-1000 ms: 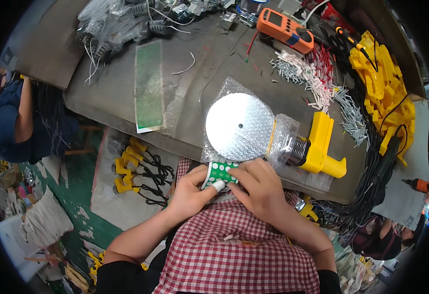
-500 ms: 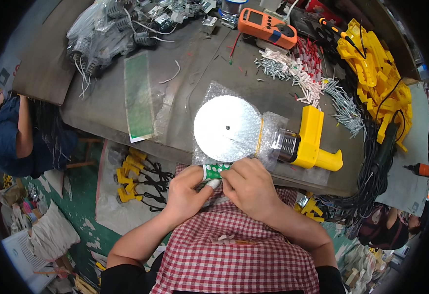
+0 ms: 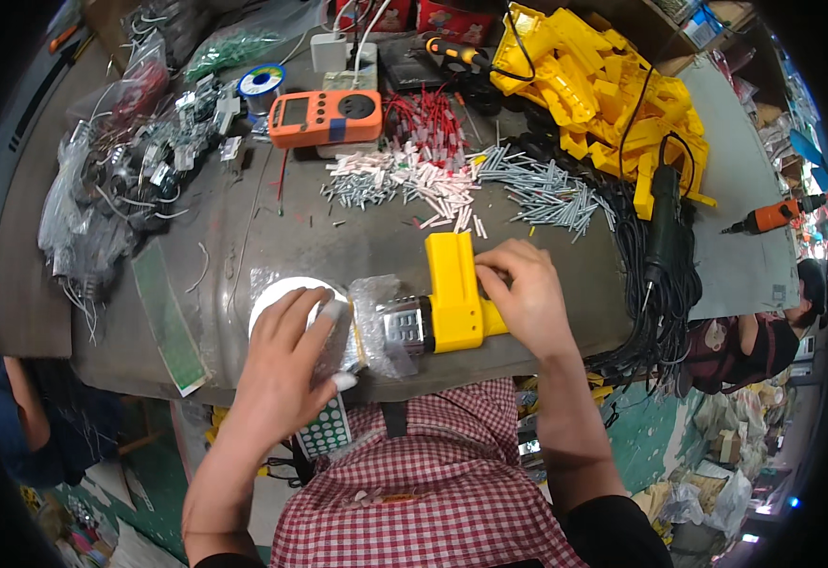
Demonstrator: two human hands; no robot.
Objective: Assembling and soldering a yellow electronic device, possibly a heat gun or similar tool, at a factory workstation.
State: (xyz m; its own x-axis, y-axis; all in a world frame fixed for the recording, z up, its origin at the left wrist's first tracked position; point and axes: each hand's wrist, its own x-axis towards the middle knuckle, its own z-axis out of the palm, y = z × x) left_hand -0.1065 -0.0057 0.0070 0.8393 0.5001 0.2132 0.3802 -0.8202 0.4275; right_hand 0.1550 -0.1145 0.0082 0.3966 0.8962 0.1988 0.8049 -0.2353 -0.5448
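Working at a cluttered grey workbench [image 3: 357, 251], both hands rest on a yellow device wrapped partly in clear plastic.

The yellow device [image 3: 452, 293] lies near the bench's front edge, its yellow handle pointing away from the person and its metal body running left toward a white disc [image 3: 277, 289]. The right hand [image 3: 523, 289], nearer the handle, curls loosely against its right side. The left hand [image 3: 291, 355] lies flat, fingers spread, on the disc and plastic wrap [image 3: 376, 317], gripping nothing firmly. A small green dotted board [image 3: 324, 435] sits below it.
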